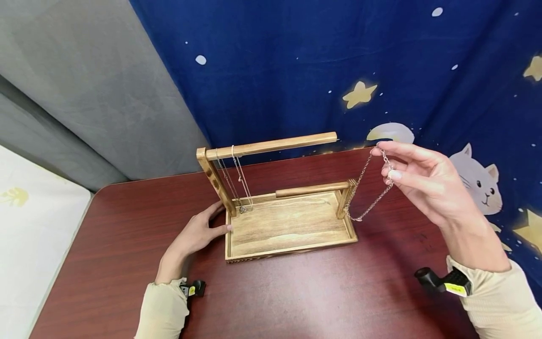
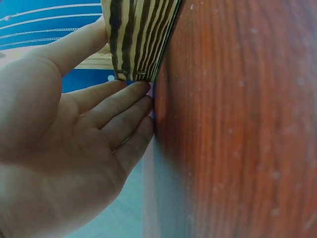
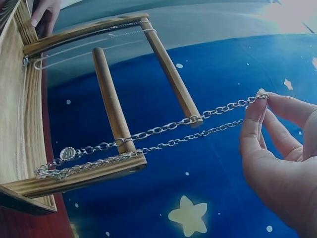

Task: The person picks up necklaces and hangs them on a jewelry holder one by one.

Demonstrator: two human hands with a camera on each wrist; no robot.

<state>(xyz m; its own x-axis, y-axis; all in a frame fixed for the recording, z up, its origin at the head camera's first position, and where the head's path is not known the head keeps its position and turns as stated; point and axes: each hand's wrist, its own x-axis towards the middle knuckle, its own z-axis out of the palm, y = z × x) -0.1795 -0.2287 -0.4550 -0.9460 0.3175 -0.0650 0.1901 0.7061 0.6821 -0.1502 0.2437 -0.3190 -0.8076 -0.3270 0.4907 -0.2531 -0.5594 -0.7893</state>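
My right hand (image 1: 427, 174) pinches a silver chain necklace (image 3: 171, 128) between thumb and fingers, up and to the right of a wooden jewelry stand (image 1: 292, 252). The chain hangs as a long loop, overlapping the stand's short right post in the head view; a small round charm (image 3: 67, 153) shows low on it. At the stand's left end my left hand (image 1: 196, 230) holds the tray, thumb on the rim and fingers along the outer side. Two thin necklaces (image 1: 239, 176) hang near the left end of the long upper bar (image 1: 279, 143).
A shorter lower bar (image 1: 313, 189) spans the back of the tray, and a thin chain (image 1: 296, 202) lies inside. Beneath the stand is a dark red table (image 1: 296, 296). Behind it hang a blue star-patterned curtain (image 1: 271, 70) and a grey one (image 1: 93, 84).
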